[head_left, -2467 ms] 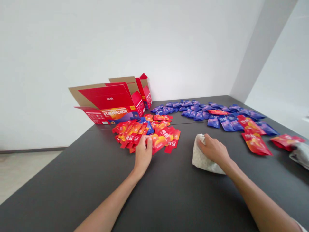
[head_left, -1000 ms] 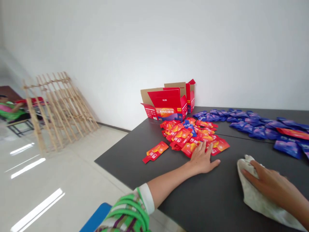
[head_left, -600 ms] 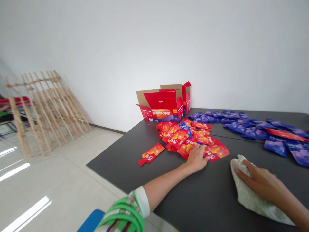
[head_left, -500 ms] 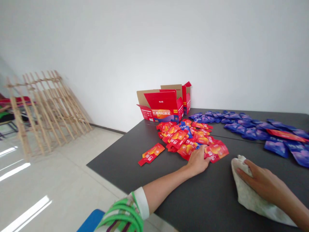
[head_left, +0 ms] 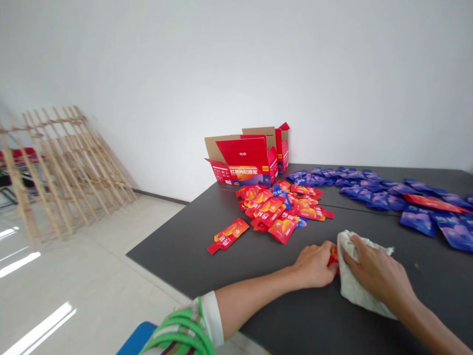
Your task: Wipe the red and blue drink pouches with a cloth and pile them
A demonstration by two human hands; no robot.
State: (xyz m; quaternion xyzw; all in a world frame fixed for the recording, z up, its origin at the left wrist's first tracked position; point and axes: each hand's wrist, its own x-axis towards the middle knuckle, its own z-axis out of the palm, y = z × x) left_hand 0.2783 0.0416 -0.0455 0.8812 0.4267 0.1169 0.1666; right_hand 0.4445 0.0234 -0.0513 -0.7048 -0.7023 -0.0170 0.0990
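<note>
Low over the dark table, my left hand (head_left: 317,265) is closed on one end of a red pouch (head_left: 334,255); most of that pouch is hidden. Against it my right hand (head_left: 379,270) presses a whitish cloth (head_left: 360,296), which its fingers grip in a bunch. Beyond my hands lies a heap of red pouches (head_left: 265,207) printed with orange fruit, with a blue pouch (head_left: 280,194) among them. One single red pouch (head_left: 228,235) lies apart, left of the heap.
Two open red cartons (head_left: 246,160) stand at the back by the wall. Rows of blue pouches (head_left: 382,192) spread along the right, a red pouch (head_left: 430,201) lying on top. A bamboo rack (head_left: 70,167) leans on the wall at left. A blue seat (head_left: 136,337) shows below the table edge (head_left: 158,280).
My left hand has drawn a red pouch from the heap toward me and to the right. My right hand has brought the cloth left, onto that pouch.
</note>
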